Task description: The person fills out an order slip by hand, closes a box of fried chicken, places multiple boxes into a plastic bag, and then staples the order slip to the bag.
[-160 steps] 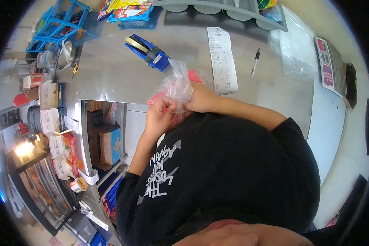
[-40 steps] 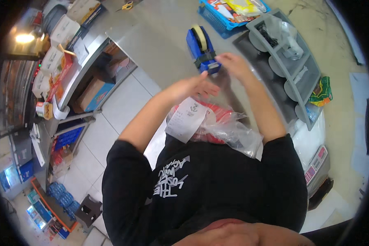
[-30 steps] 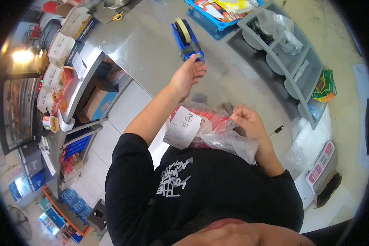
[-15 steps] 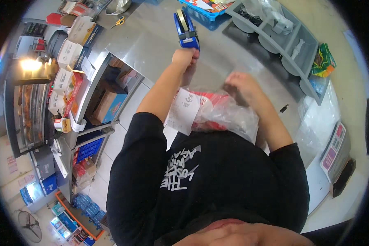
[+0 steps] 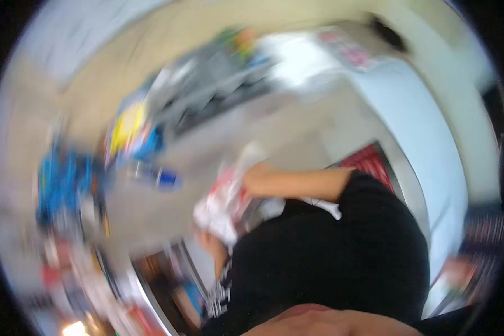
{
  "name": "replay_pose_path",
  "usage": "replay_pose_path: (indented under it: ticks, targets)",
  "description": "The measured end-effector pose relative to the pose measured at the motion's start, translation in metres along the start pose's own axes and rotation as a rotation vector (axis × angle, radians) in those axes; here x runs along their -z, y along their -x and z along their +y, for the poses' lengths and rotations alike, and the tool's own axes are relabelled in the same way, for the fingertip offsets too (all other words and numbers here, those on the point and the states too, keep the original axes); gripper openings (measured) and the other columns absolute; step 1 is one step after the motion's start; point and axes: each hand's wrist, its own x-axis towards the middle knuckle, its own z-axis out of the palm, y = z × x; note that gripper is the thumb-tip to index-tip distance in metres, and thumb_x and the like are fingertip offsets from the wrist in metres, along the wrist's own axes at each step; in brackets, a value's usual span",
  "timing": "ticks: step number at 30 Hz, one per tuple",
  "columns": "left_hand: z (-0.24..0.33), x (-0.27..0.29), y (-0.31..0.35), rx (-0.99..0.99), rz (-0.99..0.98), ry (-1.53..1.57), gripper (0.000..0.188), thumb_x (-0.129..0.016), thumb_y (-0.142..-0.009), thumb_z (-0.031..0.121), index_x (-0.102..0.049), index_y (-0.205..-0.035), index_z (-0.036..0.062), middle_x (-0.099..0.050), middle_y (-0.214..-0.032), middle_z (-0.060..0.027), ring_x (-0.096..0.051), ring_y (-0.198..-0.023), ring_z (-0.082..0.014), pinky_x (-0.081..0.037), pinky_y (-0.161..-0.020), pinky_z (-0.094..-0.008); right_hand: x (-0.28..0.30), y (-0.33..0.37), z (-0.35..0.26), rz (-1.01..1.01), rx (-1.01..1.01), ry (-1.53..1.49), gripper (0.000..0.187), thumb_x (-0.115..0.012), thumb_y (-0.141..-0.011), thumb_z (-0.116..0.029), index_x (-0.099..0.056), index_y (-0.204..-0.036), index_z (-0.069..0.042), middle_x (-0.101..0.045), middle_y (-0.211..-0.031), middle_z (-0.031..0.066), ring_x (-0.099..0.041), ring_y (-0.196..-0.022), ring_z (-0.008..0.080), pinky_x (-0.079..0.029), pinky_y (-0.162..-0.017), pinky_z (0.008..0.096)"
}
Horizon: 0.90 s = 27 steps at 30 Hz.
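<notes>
A clear plastic bag (image 5: 221,204) with red and white contents is held between my hands, in front of my black shirt. My right hand (image 5: 257,180) closes on the bag's upper right part, its fingers blurred by motion. At the lower left end of the bag, my left hand (image 5: 211,245) grips its edge, partly hidden behind it. A white patch near that hand looks like the paper slip on the bag. On the metal counter (image 5: 297,134), left of the bag, lies the blue tape dispenser (image 5: 165,177), apart from both hands.
A grey divided tray (image 5: 207,84) stands along the counter's back, with a blue basket (image 5: 145,143) beside it. A scale (image 5: 347,50) sits at the far right. Open shelving (image 5: 168,269) is at lower left. A dark red panel (image 5: 369,162) lies right of my forearm.
The view has swung round to the right and blurred. My left hand has let go of the tape dispenser and moved to the bag. My right hand now holds the bag too.
</notes>
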Motion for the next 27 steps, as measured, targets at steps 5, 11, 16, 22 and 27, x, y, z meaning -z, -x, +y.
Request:
replay_pose_path:
  ticks: [5, 11, 16, 22, 27]
  targets:
    - [0.081, 0.035, -0.035, 0.35, 0.0, -1.43, 0.099, -0.069, -0.063, 0.05, -0.014, -0.138, 0.0136, -0.019, -0.135, -0.0292, -0.038, -0.111, -0.0477, -0.037, -0.09, -0.0472, -0.016, 0.026, 0.03, -0.095, -0.417, -0.297, 0.047, -0.057, -0.069, -0.055, -0.066, -0.069, -0.009, -0.06, -0.065, 0.0145, -0.058, -0.064, 0.0304, -0.044, -0.055, 0.0413]
    - [0.102, -0.02, -0.077, -0.253, -0.231, -0.752, 0.073, -0.065, -0.065, 0.037, -0.042, -0.125, 0.0042, -0.037, -0.131, -0.0135, -0.039, -0.114, -0.034, -0.03, -0.094, -0.0476, -0.175, 0.22, 0.096, 0.208, -0.487, -0.214, 0.041, -0.047, -0.08, -0.043, -0.061, -0.081, -0.005, -0.06, -0.077, 0.0173, -0.057, -0.072, 0.034, -0.045, -0.063, 0.0426]
    - [0.107, -0.12, -0.055, -0.468, -0.259, -1.377, 0.055, -0.057, -0.071, 0.043, -0.056, -0.103, -0.0016, -0.053, -0.113, -0.0125, -0.045, -0.108, -0.0325, -0.035, -0.089, -0.0466, -0.232, 0.389, 0.08, 0.249, -0.933, -0.644, 0.033, -0.05, -0.078, -0.036, -0.063, -0.081, -0.006, -0.061, -0.075, 0.0151, -0.058, -0.07, 0.0302, -0.045, -0.066, 0.0397]
    - [0.165, -0.253, 0.0, -0.192, -0.239, -1.194, 0.045, -0.052, -0.076, 0.04, -0.06, -0.093, -0.0017, -0.06, -0.097, -0.0144, -0.053, -0.095, -0.0346, -0.039, -0.082, -0.0475, -0.248, 0.525, 0.093, 0.615, -0.924, -0.53, 0.024, -0.053, -0.076, -0.029, -0.062, -0.083, -0.008, -0.062, -0.076, 0.0129, -0.059, -0.071, 0.0286, -0.046, -0.066, 0.0366]
    - [0.169, -0.36, 0.017, -0.496, -0.435, -0.886, 0.041, -0.05, -0.082, 0.037, -0.064, -0.082, -0.0021, -0.061, -0.081, -0.0191, -0.059, -0.075, -0.0312, -0.045, -0.067, -0.0404, -0.198, 0.617, 0.112, 0.78, -0.936, -0.541, 0.026, -0.055, -0.077, -0.033, -0.061, -0.086, -0.01, -0.062, -0.078, 0.0106, -0.059, -0.072, 0.0275, -0.046, -0.066, 0.0355]
